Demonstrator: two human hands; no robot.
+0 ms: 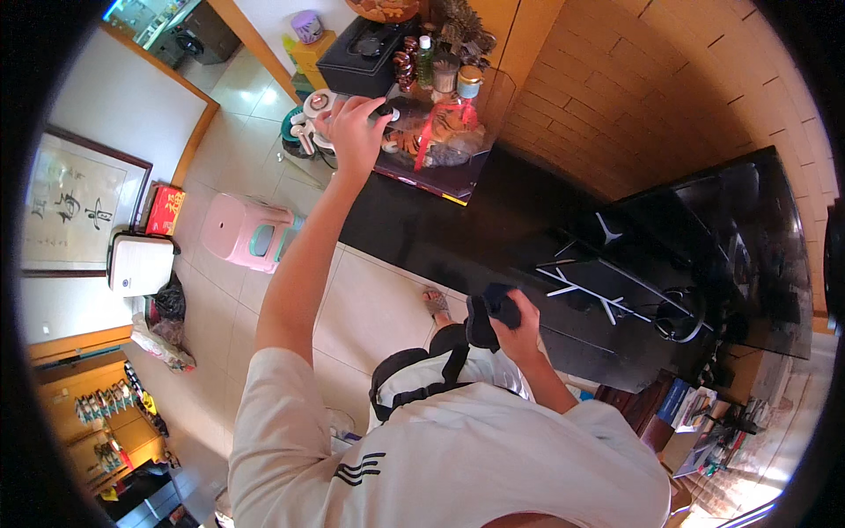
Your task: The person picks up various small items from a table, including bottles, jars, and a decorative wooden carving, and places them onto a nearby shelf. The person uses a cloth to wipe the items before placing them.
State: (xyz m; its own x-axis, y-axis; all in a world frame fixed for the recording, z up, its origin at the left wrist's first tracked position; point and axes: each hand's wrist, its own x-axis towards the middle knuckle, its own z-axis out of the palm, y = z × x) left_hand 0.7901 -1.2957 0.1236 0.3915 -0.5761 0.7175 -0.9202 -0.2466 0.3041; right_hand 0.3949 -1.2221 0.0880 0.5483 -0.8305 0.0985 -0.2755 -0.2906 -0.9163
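Note:
My left hand point(356, 132) is raised over the end of the black cabinet top point(409, 228). Pinched in its fingertips is a small black-and-white object point(389, 113); I cannot tell what it is exactly. Just beyond that hand lies a tiger figure point(436, 135) in a clear-covered display box, with a red ribbon point(426, 135) across it. Close to my waist, my right hand point(518, 333) grips a dark bundle point(504, 307), perhaps cloth. A black padded piece point(480, 323) hangs against it, and a black strap point(454, 364) runs down to my waist.
A black box point(366, 56), a green bottle point(424, 63) and a lidded jar point(469, 81) stand behind the display box. To the right is a large television point(733, 244). A pink stool point(247, 231) and a white suitcase point(140, 264) stand on the tiled floor at left.

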